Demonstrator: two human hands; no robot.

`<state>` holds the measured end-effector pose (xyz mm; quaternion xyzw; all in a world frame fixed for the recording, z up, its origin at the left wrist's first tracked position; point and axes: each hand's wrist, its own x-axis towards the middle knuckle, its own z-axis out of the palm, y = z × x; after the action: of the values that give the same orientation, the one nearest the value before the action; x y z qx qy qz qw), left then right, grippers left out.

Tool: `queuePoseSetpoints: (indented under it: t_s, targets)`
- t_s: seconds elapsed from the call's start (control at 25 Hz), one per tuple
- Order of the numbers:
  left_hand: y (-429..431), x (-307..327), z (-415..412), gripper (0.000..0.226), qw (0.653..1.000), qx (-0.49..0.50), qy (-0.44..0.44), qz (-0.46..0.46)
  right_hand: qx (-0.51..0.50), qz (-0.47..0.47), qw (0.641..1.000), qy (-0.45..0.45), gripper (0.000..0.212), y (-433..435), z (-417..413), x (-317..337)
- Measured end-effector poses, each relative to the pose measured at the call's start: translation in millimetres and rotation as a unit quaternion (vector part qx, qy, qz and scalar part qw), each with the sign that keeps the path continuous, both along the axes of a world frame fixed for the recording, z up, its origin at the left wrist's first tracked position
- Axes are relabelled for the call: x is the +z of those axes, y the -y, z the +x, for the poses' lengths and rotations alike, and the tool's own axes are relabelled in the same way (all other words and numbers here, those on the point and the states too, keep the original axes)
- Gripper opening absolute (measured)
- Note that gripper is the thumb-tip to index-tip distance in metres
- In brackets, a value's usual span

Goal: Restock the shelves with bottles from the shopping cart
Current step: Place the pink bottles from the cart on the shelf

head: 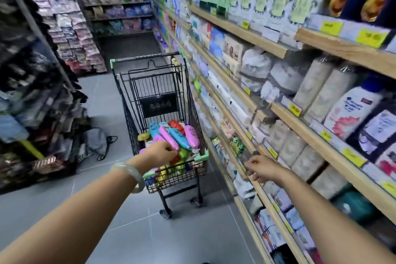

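The black wire shopping cart [158,100] sits close beside the long wooden shelves [240,94] with open grey floor [100,100] on its other side, pink and blue plastic bottles [171,137] lie flat in it pointing up the aisle, the left hand [159,153] curls loosely over them, and the right hand [262,167] hangs half open and empty by a shelf edge.

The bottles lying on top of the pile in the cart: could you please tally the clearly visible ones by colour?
Pink bottles: 2
Blue bottles: 2
Red bottle: 1
Total: 5; those lower in the cart are too jumbled to count.
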<state>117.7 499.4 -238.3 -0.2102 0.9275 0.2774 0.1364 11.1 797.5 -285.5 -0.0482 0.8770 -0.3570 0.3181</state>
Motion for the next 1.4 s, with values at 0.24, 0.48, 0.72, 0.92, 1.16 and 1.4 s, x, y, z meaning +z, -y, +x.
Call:
queuePoseSetpoints:
  t_s: [0.24, 0.48, 0.72, 0.92, 1.16, 1.4]
  targets:
    - [72, -36, -40, 0.017, 0.997, 0.061, 0.04, 0.028, 0.13, 0.028, 0.991, 0.028, 0.019, 120, -72, -20]
    - [160, -76, -83, 0.017, 0.984, 0.131, 0.09, 0.077, 0.207, 0.053, 0.975, 0.065, 0.014, 205, -110, -40]
    - [236, -113, -163, 0.018, 0.991, 0.009, 0.133, 0.028, 0.04, 0.012, 0.989, 0.139, 0.014, 267, -156, -78]
    - [301, -147, -218, 0.02, 0.977, -0.096, 0.189, 0.009, -0.056, 0.028, 0.985, 0.163, 0.016, 333, -169, -131]
    - [319, -221, -268, 0.022, 0.951, -0.216, 0.219, 0.03, -0.055, 0.034, 0.979, 0.193, 0.013, 409, -158, -210]
    - [313, -318, -263, 0.031, 0.893, -0.352, 0.28, 0.022, -0.147, 0.072, 0.963, 0.216, 0.035, 429, -163, -264]
